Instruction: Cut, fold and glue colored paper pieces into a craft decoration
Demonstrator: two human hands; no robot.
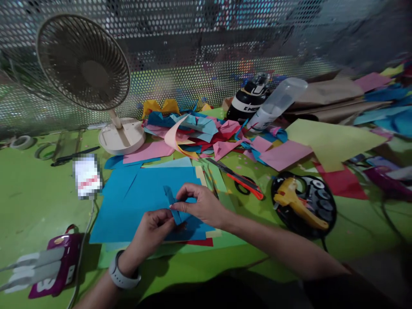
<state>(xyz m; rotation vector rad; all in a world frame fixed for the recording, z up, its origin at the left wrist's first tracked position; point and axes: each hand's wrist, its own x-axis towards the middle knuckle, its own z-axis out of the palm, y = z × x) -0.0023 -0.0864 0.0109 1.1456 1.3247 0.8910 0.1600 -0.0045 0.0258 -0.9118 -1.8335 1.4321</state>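
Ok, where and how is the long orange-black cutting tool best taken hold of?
Probably by its orange-edged handle, with the bare right hand coming from the near right: the tool lies slanted, handle end nearer the person, its dark narrow tip pointing away.

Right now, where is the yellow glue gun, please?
In the head view, the yellow glue gun lies at right in a round black tray, beyond the right forearm.
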